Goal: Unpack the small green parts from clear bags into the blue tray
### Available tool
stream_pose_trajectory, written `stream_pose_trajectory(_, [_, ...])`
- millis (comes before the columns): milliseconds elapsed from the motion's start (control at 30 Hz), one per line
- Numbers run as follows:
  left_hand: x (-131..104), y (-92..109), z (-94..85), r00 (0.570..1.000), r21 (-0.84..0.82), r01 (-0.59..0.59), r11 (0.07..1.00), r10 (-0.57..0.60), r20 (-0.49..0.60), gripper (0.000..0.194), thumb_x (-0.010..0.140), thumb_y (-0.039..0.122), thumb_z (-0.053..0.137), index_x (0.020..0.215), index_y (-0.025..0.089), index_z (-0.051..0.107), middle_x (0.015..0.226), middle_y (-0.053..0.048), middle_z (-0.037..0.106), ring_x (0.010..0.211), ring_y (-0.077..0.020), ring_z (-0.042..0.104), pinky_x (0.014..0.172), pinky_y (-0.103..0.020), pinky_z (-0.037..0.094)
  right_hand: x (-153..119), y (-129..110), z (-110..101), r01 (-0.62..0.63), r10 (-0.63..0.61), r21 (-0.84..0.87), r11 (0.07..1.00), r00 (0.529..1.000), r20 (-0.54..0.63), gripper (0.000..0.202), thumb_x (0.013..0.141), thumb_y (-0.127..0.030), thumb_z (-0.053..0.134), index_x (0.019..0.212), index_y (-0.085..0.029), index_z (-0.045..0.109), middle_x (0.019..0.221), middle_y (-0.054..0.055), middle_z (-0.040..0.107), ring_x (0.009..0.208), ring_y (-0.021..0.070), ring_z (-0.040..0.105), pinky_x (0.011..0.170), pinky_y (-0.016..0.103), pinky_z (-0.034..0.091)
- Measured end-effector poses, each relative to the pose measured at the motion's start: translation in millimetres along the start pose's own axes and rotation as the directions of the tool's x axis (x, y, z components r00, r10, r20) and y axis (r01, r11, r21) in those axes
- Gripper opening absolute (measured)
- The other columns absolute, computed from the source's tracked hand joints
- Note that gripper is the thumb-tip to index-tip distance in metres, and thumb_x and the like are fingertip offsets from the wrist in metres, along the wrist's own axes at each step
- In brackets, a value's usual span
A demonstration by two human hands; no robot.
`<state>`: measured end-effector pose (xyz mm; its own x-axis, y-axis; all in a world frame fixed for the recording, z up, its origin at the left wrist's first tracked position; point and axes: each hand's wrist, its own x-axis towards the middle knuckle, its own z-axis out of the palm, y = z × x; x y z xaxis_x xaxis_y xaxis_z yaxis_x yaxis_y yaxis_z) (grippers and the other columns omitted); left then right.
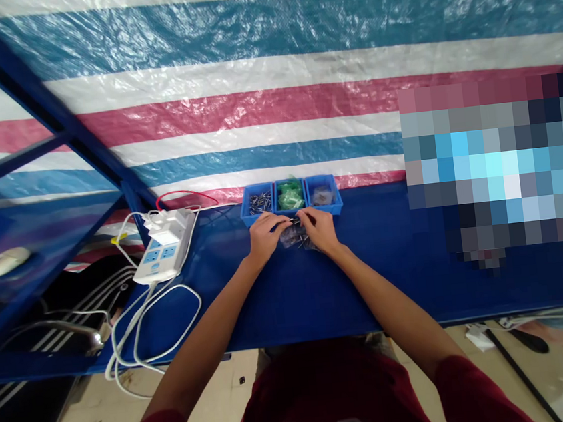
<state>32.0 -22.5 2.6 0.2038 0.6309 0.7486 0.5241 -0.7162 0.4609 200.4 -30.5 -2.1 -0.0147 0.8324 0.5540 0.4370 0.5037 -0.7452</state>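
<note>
My left hand (264, 236) and my right hand (320, 230) meet in front of three blue bins, fingertips closed in a pinch. Between them shows a small thin dark piece (295, 221), perhaps a screw; both hands seem to grip it, though the fingers cover part of it. Just below, clear plastic bags (292, 238) with thin dark metal pieces lie on the blue table (300, 289). Loose screw-like metal pieces (260, 204) fill the left bin (251, 218). The middle bin holds a green plastic bag (290, 194), and the right bin (335, 202) holds clear plastic bags (322, 196).
A white power strip (158, 261) with plugged-in adapters (167, 226) is on the left, its white cable (139, 340) looping over the table edge. Behind the bins hangs a striped plastic sheet (261, 112). A blue metal frame (62, 130) rises at left. The right side is pixelated.
</note>
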Motion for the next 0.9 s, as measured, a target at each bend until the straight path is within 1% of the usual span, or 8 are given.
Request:
stream_pose_trajectory(67, [-0.8, -0.7, 0.6, 1.000, -0.011, -0.003, 1.000, 0.003, -0.015, 0.025, 0.090, 0.041, 0.060, 0.082, 0.022, 0.073, 0.079, -0.004, 0.073, 0.074, -0.0177, 0.065, 0.074, -0.033, 0.053, -0.2, -0.4, 0.6, 0.012, -0.013, 0.006, 1.000, 0.999, 0.030, 0.034, 0.094, -0.042, 0.047, 0.083, -0.019, 0.069, 0.073, 0.004, 0.069, 0.065, 0.0169, 0.061, 0.066, 0.028, 0.045])
stream_pose_trajectory(233, [-0.8, -2.6, 0.7, 0.999, -0.017, -0.011, 1.000, 0.011, 0.037, 0.026, 0.094, 0.038, 0.054, 0.085, 0.022, 0.073, 0.082, -0.005, 0.074, 0.076, -0.0171, 0.067, 0.074, -0.031, 0.054, -1.1, 1.3, 3.7, 0.060, -0.061, 0.010, 0.998, 0.996, 0.065, 0.033, 0.093, -0.042, 0.049, 0.083, -0.019, 0.070, 0.081, 0.006, 0.071, 0.071, 0.0174, 0.063, 0.071, 0.028, 0.046])
stream_pose_trajectory(367, [-0.9, -3.7, 0.4, 0.999, 0.001, -0.035, 0.999, 0.035, -0.004, 0.023, 0.092, 0.036, 0.057, 0.087, 0.019, 0.072, 0.082, -0.005, 0.073, 0.075, -0.0161, 0.067, 0.074, -0.029, 0.053, -0.4, 4.5, 4.9, 0.061, -0.061, 0.007, 0.998, 0.996, 0.061, 0.031, 0.093, -0.040, 0.049, 0.081, -0.019, 0.067, 0.076, 0.004, 0.069, 0.068, 0.0164, 0.061, 0.069, 0.027, 0.045])
stream_pose_trajectory(567, [-0.4, -3.7, 0.3, 0.993, 0.117, -0.102, 0.988, 0.108, -0.049, 0.025, 0.091, 0.037, 0.061, 0.076, 0.018, 0.068, 0.069, -0.002, 0.069, 0.064, -0.0139, 0.062, 0.066, -0.027, 0.049, 0.1, 2.8, 2.6, 0.045, -0.045, 0.008, 0.999, 0.998, 0.047, 0.037, 0.095, -0.044, 0.045, 0.073, -0.019, 0.063, 0.068, 0.003, 0.064, 0.063, 0.0156, 0.058, 0.066, 0.027, 0.043])
stream_pose_trajectory(633, [1.7, -3.4, -3.0, 0.989, 0.152, -0.100, 0.983, 0.115, -0.095, 0.025, 0.092, 0.036, 0.058, 0.077, 0.018, 0.067, 0.070, -0.003, 0.069, 0.066, -0.0141, 0.062, 0.067, -0.027, 0.048, -0.3, 0.9, 1.7, 0.046, -0.047, 0.014, 0.999, 0.998, 0.048, 0.040, 0.095, -0.046, 0.044, 0.072, -0.019, 0.062, 0.066, 0.003, 0.063, 0.062, 0.0155, 0.057, 0.065, 0.027, 0.042])
stream_pose_trajectory(700, [5.0, -5.1, -9.6, 0.974, 0.198, -0.073, 0.977, 0.113, -0.197, 0.025, 0.094, 0.034, 0.056, 0.078, 0.019, 0.067, 0.073, -0.004, 0.070, 0.070, -0.0153, 0.062, 0.070, -0.029, 0.048, -0.8, -0.4, 1.2, 0.043, -0.044, 0.021, 0.999, 0.998, 0.039, 0.041, 0.096, -0.047, 0.042, 0.075, -0.019, 0.064, 0.066, 0.003, 0.063, 0.061, 0.0157, 0.057, 0.065, 0.027, 0.043])
stream_pose_trajectory(800, [10.7, -14.5, -23.4, 0.920, 0.281, 0.006, 0.960, 0.105, -0.377, 0.024, 0.095, 0.034, 0.054, 0.081, 0.019, 0.067, 0.078, -0.006, 0.070, 0.077, -0.0182, 0.062, 0.079, -0.035, 0.044, -1.3, -0.8, 1.3, 0.037, -0.038, 0.033, 0.999, 0.999, 0.035, 0.041, 0.095, -0.047, 0.042, 0.082, -0.018, 0.067, 0.066, 0.003, 0.064, 0.061, 0.0161, 0.057, 0.065, 0.027, 0.043])
stream_pose_trajectory(900, [15.5, -29.6, -34.6, 0.890, 0.344, 0.103, 0.933, 0.068, -0.450, 0.028, 0.095, 0.039, 0.052, 0.084, 0.018, 0.067, 0.081, -0.007, 0.069, 0.081, -0.0209, 0.060, 0.084, -0.039, 0.040, -1.6, -0.6, 1.5, 0.035, -0.037, 0.027, 0.999, 0.998, 0.044, 0.040, 0.095, -0.047, 0.042, 0.082, -0.018, 0.067, 0.067, 0.003, 0.064, 0.061, 0.0162, 0.057, 0.065, 0.027, 0.043])
